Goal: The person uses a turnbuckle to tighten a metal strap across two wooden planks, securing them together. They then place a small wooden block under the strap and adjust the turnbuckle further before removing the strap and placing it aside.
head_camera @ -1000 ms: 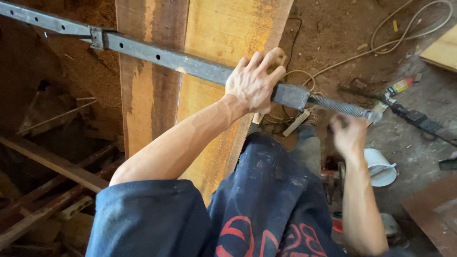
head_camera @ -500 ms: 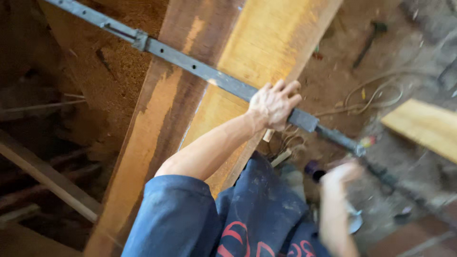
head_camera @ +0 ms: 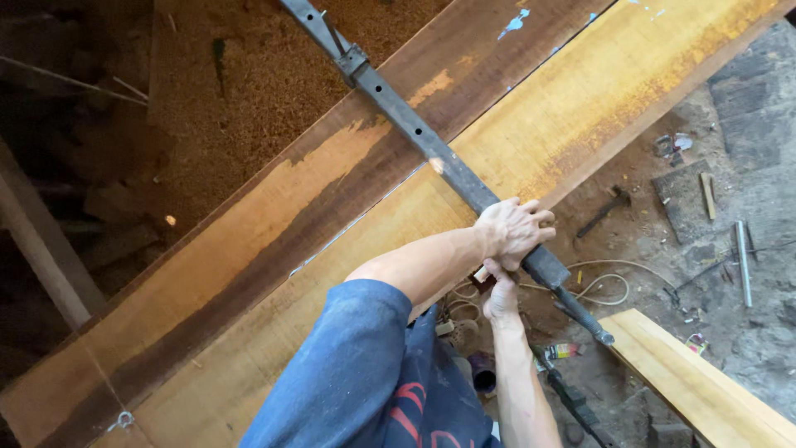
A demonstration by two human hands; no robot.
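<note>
Most of the view is being filled by two broad wooden planks lying side by side and running from the near left to the far right: a dark brown weathered plank point(head_camera: 274, 207) on the far side and a paler yellow-orange plank point(head_camera: 580, 108) on the near side. Beyond them, at the far left, a bed of tan sawdust point(head_camera: 249, 91) is being shown. Across both planks a long grey metal bar clamp point(head_camera: 414, 137) with a row of holes is being laid, slanting from the far middle down to the near right, its sliding jaw point(head_camera: 352, 60) sitting over the dark plank and its screw end point(head_camera: 580, 311) overhanging the dirt floor point(head_camera: 746, 166).

The clamp is being gripped at the near edge of the yellow plank by the left hand point(head_camera: 514, 232), its fingers curled fully around the bar. Just below it, the right hand point(head_camera: 500, 294) is being pressed up under the bar against a small wooden block point(head_camera: 481, 275); whether it is closed on anything cannot be told.

To the near right, a short pale plank point(head_camera: 696, 373) is lying on the floor, and farther right a dark hammer point(head_camera: 601, 211) and a thin metal rod point(head_camera: 742, 261) are lying among scraps.
</note>
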